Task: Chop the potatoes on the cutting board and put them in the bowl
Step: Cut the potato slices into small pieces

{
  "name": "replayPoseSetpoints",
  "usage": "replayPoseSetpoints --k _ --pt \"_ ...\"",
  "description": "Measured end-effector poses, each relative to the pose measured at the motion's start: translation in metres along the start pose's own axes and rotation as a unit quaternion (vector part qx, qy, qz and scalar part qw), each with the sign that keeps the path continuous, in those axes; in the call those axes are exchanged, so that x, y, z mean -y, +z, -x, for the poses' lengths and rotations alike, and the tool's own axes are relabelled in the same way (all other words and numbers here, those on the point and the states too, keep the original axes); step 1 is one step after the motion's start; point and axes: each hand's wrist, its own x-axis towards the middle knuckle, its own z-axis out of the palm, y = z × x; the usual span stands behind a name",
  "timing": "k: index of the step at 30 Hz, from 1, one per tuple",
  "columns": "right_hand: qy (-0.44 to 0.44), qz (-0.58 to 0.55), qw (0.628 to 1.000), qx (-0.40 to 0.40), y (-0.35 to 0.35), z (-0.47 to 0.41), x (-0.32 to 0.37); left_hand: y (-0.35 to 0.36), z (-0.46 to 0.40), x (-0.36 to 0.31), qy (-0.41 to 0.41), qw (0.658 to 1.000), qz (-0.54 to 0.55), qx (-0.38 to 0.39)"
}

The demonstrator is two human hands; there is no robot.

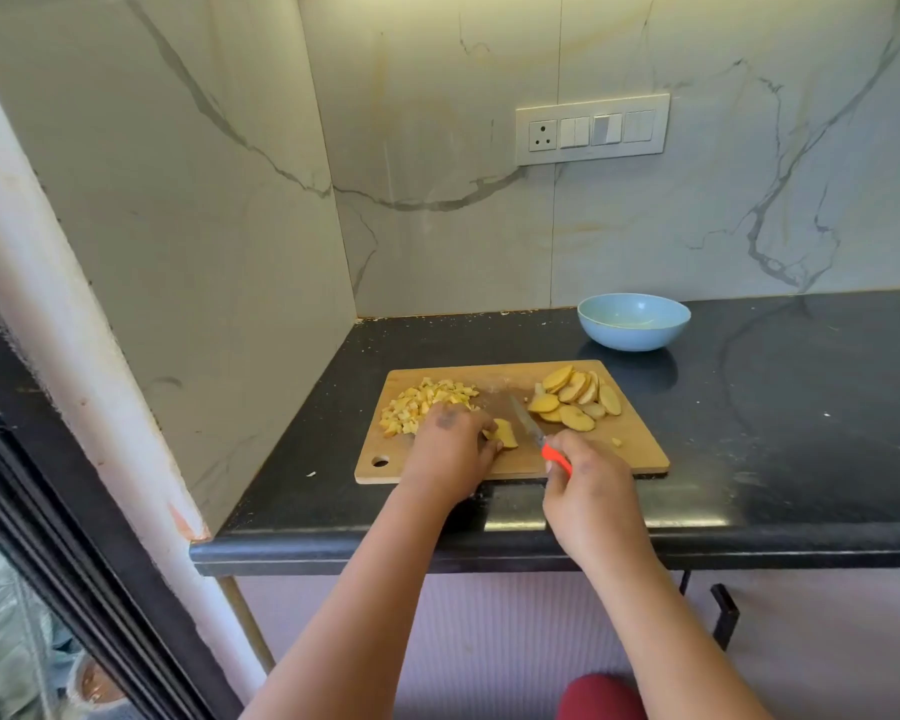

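A wooden cutting board (630,449) lies on the black counter. A heap of diced potato (419,402) sits at its far left, and several oval potato slices (575,397) are fanned out at its far right. My left hand (450,452) holds a small stack of slices (505,433) down on the board's middle. My right hand (588,493) grips the red handle of a knife (528,423), whose blade points away just right of that stack. The light blue bowl (634,322) stands behind the board to the right and looks empty.
The black counter (775,433) stretches to the right of the board. Marble walls (204,226) close off the left and back. A switch panel (592,128) is on the back wall. A small potato bit (617,442) lies near the board's right front.
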Motion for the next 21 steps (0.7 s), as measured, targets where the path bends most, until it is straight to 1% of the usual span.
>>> replayPoseSetpoints --k 4,8,13,15,21 --pt "-0.008 0.046 0.999 0.019 -0.011 0.000 0.015 0.013 -0.001 0.004 -0.001 0.999 -0.009 -0.034" --pt "0.036 0.102 0.990 0.093 -0.024 -0.016 0.031 0.014 0.002 0.000 -0.001 0.998 -0.011 -0.067" --pt "0.093 0.149 0.969 0.173 -0.030 -0.030 0.051 0.010 0.009 -0.001 -0.014 0.998 -0.026 -0.057" --pt "0.105 0.164 0.962 0.191 -0.028 -0.034 0.056 0.009 0.010 -0.002 -0.018 0.998 -0.031 -0.049" --pt "0.078 0.245 0.932 0.254 -0.029 -0.050 0.069 0.006 0.010 -0.004 -0.032 0.998 -0.046 -0.028"
